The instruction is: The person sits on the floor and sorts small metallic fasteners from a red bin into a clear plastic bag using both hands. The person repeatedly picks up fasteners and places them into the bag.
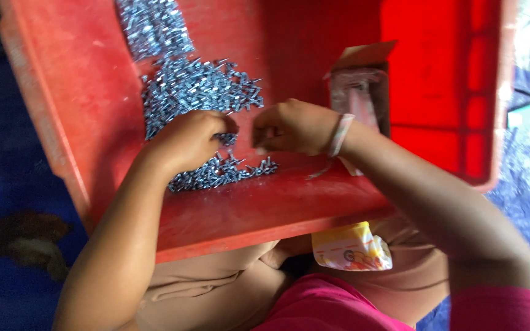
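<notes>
Both hands work inside a large red plastic crate tilted on the person's lap, over a heap of small silvery metal screws.

To do this picking well, I judge it best to draw only a few screws from the near edge of the heap, keep the crate steady, and pass them across the short gap between the hands.

The left hand has its grip curled closed, fingertips pressed into the screws just beneath it; whether it pinches any I cannot tell. The right hand is also closed into a loose pinch, just beside the left; what it holds is hidden. Beyond the right grip stands a small brown cardboard box.
</notes>
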